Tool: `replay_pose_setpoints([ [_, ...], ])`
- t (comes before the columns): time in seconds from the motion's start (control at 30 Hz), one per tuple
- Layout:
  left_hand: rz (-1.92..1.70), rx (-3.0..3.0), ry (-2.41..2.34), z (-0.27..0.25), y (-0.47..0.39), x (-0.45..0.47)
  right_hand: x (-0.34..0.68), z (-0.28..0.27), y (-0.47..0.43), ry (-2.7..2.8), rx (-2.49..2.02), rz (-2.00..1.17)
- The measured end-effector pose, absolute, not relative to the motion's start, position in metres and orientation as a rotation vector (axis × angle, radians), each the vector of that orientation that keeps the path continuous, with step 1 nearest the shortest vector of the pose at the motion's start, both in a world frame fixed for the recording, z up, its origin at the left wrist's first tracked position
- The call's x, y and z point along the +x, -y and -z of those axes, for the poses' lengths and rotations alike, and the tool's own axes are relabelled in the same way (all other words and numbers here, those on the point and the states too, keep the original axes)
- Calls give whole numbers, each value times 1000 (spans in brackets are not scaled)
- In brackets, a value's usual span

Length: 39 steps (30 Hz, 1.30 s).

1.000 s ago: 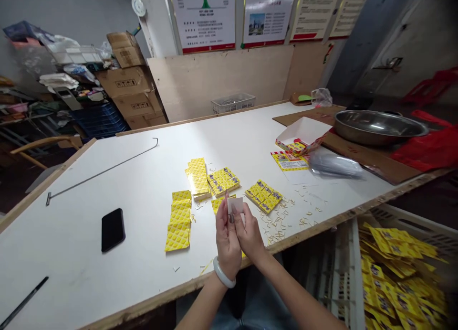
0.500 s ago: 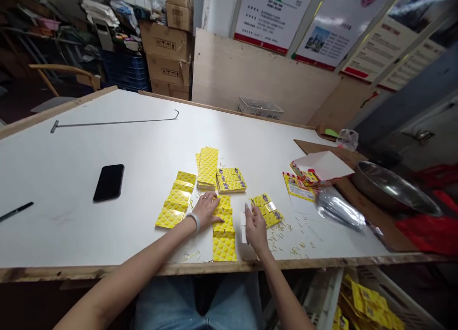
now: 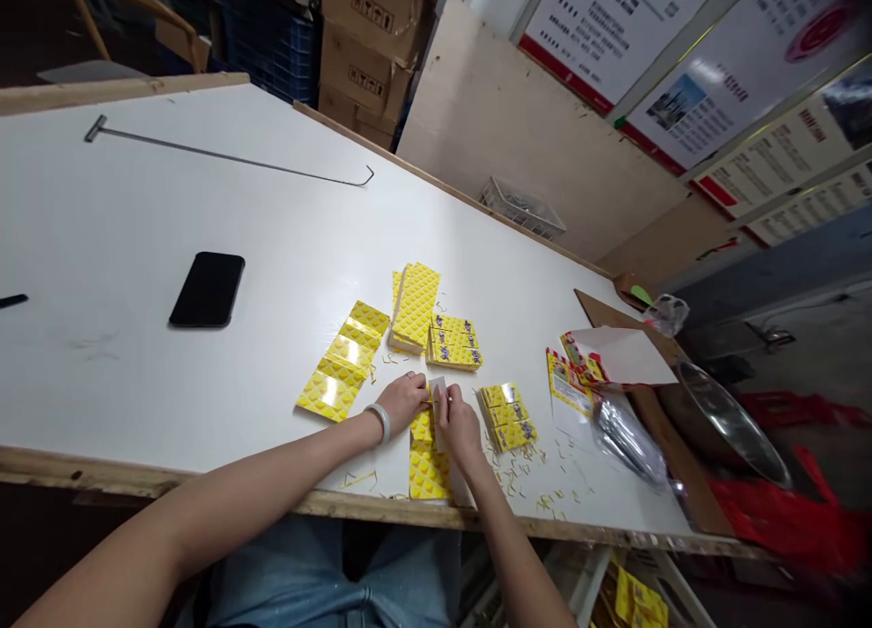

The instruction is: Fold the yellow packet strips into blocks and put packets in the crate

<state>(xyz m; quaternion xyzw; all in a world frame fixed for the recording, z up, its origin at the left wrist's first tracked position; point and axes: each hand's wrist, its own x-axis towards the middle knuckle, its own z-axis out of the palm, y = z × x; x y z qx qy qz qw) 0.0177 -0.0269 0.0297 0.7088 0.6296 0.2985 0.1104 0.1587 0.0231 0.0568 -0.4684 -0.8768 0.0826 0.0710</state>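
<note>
In front of me lies a yellow patterned card strip (image 3: 429,473), near the table's front edge. My left hand (image 3: 401,401), with a pale band at its wrist, is closed at the upper left edge of this strip, fingertips bent onto it. My right hand (image 3: 459,425) pinches a card piece with its pale side up (image 3: 440,428), which overlaps the strip's right side. Both sets of fingertips almost meet, and they partly hide the contact there. Beside my right hand stands a stack of yellow cards with purple figures (image 3: 510,417).
Further yellow stacks (image 3: 417,305) (image 3: 455,342) and a creased yellow sheet (image 3: 344,363) lie around. Small yellow scraps (image 3: 524,473) are scattered at right. A phone (image 3: 208,289), a hooked metal rod (image 3: 232,155), an open carton (image 3: 630,355) and a metal bowl (image 3: 732,423) are also there.
My right hand has moved left with the pale-sided card, from beside the right stack onto the strip. My left hand's spread fingers have drawn together. The camera view has tilted.
</note>
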Motion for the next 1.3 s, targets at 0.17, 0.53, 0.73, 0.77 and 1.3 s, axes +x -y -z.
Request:
replay_pose_setpoints([
  [0.17,-808,2066,-1814,-32,25,18,159,-55,-25,2621,-1383,-343],
  [0.53,-709,1990,-1826,-37,26,13,151,-63,-31,2779,-1254,-484],
  [0.73,-790,2008,-1836,-55,48,5,154,-58,-29,2840,-1320,-307],
  [0.77,-800,2072,-1808,-58,53,7,154,-58,-29,2859,-1312,-296],
  [1.3,-517,2007,-1767,-46,52,30,150,-69,-39,2864,-1294,-485],
])
